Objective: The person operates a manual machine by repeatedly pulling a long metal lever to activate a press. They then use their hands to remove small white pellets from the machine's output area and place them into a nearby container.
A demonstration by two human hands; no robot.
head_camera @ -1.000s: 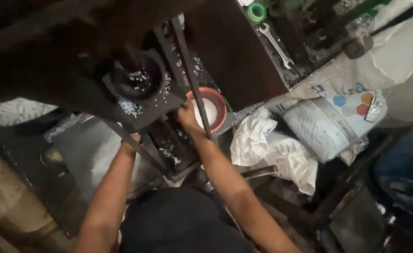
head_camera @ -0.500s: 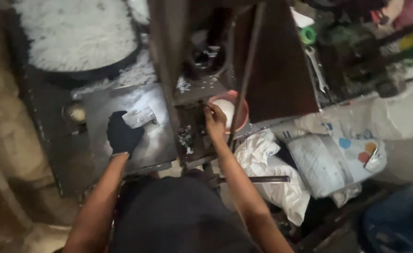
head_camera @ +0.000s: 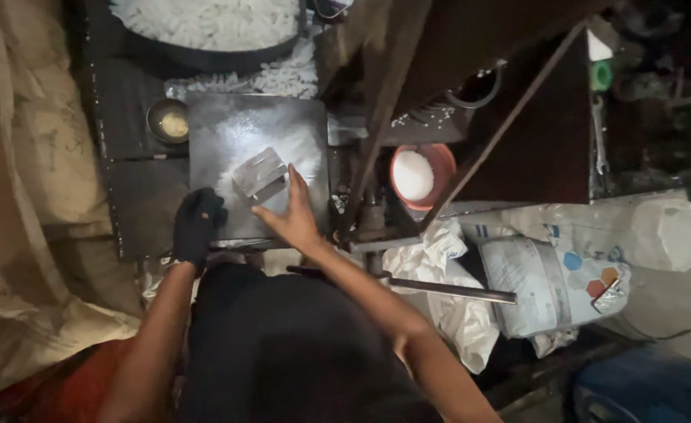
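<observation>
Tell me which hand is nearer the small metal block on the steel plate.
Right. The bare right hand has its fingers at the small metal block's lower right edge, seemingly touching it. The gloved left hand is at the steel plate's lower left edge, apart from the block.

Red bowl [head_camera: 424,177] of white powder right of the dark metal frame [head_camera: 377,117]. Large dark pan [head_camera: 204,47] heaped with white pieces at top. Small round tin [head_camera: 168,121] at left. White printed sack [head_camera: 553,282] lower right, crumpled white plastic [head_camera: 455,313] beside it. Wrench [head_camera: 598,137] and green cap [head_camera: 601,75] top right. Tan cloth [head_camera: 24,157] along left edge.
</observation>
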